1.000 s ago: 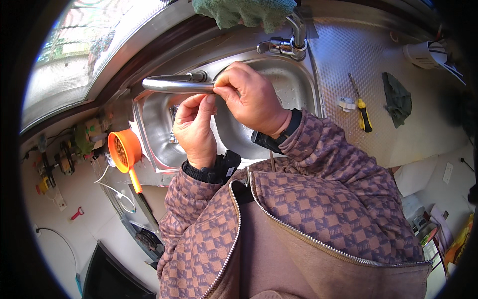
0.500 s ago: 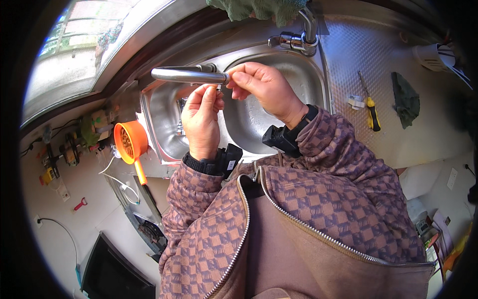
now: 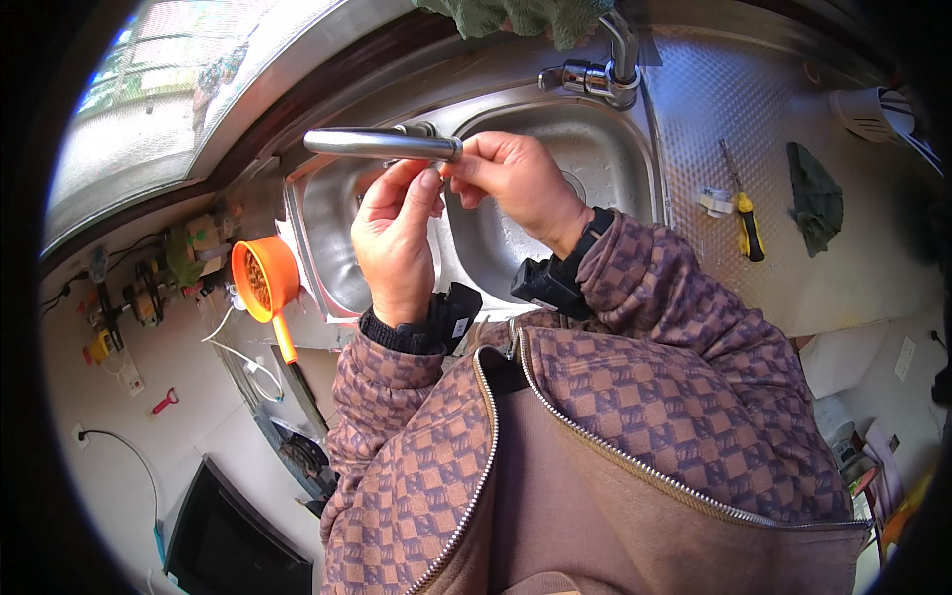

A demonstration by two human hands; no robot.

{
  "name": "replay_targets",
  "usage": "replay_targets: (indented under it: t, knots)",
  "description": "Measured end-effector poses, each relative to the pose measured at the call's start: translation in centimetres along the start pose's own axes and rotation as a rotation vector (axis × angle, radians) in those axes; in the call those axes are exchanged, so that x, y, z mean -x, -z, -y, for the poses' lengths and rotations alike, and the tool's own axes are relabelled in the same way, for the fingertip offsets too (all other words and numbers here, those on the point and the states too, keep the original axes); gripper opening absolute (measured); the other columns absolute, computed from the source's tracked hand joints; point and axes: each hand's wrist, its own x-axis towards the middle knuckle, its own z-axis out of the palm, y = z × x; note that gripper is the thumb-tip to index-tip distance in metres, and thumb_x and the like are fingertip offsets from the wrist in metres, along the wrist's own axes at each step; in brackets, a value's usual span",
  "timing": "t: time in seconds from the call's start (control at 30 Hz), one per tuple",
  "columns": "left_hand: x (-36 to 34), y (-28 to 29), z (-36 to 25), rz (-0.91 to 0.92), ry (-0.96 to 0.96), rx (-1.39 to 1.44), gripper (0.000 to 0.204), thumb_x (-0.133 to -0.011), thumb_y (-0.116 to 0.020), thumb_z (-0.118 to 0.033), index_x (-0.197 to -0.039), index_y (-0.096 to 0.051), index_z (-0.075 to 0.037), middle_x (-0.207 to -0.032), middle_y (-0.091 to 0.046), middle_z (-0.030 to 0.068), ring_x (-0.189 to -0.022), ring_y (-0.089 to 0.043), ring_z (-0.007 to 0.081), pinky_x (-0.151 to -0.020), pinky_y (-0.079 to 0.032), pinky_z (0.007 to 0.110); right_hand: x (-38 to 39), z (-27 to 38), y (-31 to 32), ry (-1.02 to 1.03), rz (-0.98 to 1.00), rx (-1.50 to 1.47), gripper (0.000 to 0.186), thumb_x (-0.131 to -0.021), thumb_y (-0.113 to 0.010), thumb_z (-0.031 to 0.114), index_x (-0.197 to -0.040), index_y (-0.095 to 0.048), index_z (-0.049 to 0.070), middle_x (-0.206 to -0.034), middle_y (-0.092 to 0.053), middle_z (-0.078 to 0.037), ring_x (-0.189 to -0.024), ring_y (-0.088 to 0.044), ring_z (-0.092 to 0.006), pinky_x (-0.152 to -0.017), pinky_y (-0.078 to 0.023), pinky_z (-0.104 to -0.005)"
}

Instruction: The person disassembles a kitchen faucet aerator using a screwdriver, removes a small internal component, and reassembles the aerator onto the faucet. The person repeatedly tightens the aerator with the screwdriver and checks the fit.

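Note:
A curved chrome faucet spout [image 3: 382, 145] reaches over the left bowl of a steel double sink [image 3: 659, 183], its tip ending near the divider between the bowls. My left hand [image 3: 397, 243] is closed just under the tip, thumb against bent fingers. From the other side, my right hand [image 3: 526, 188] is closed in a pinch at the tip's underside, touching or almost touching it. Both sets of fingertips meet there; anything small between them is hidden. Behind the right bowl stands a second chrome faucet [image 3: 595, 79] with a lever.
On the steel counter to the right lie a yellow-black screwdriver [image 3: 749, 223], a small clear-white piece [image 3: 716, 202] and a dark green cloth [image 3: 815, 198]. A white holder [image 3: 873, 111] is farther right. An orange long-handled scoop [image 3: 288, 273] sits left of the sink. A green cloth [image 3: 526, 15] hangs at the back.
My right hand has shifted slightly left, its fingers now lower under the spout tip. My left hand has turned a little and moved slightly left. Both remain closed.

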Motion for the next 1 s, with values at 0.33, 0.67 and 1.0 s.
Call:
replay_targets:
  t: [0.33,0.67,1.0]
  knots:
    - [-0.5,0.0,0.1,0.063,0.07,-0.045,0.019,-0.088,-0.058,-0.006,-0.105,-0.06,0.001,-0.086,-0.061,0.0048,-0.07,-0.05,0.0097,-0.065,-0.041,0.021,-0.8,2.4,1.5,-0.173,0.017,-0.091,0.028,-0.089,-0.058,0.029,-0.075,-0.059,0.005,-0.066,-0.055,0.0,-0.055,-0.05,-0.0071,-0.052,-0.042,-0.02]
    - [-0.4,0.0,0.4,0.014,0.052,-0.112,0.018,-0.083,-0.065,-0.004,-0.1,-0.064,0.001,-0.084,-0.063,0.0026,-0.07,-0.052,0.0077,-0.064,-0.042,0.02,-1.8,4.0,2.7,-0.282,0.232,0.072,0.02,-0.089,-0.056,0.017,-0.076,-0.058,0.003,-0.065,-0.056,0.001,-0.054,-0.051,-0.0054,-0.051,-0.042,-0.0185]
    - [-0.6,0.6,0.3,0.015,0.055,-0.129,0.023,-0.081,-0.065,0.0,-0.104,-0.063,0.0,-0.092,-0.065,0.0049,-0.074,-0.055,0.008,-0.066,-0.043,0.021,-2.5,3.1,3.3,-0.168,0.088,0.076,0.02,-0.084,-0.06,0.018,-0.074,-0.061,0.001,-0.065,-0.058,-0.001,-0.057,-0.051,-0.0061,-0.052,-0.043,-0.0213]
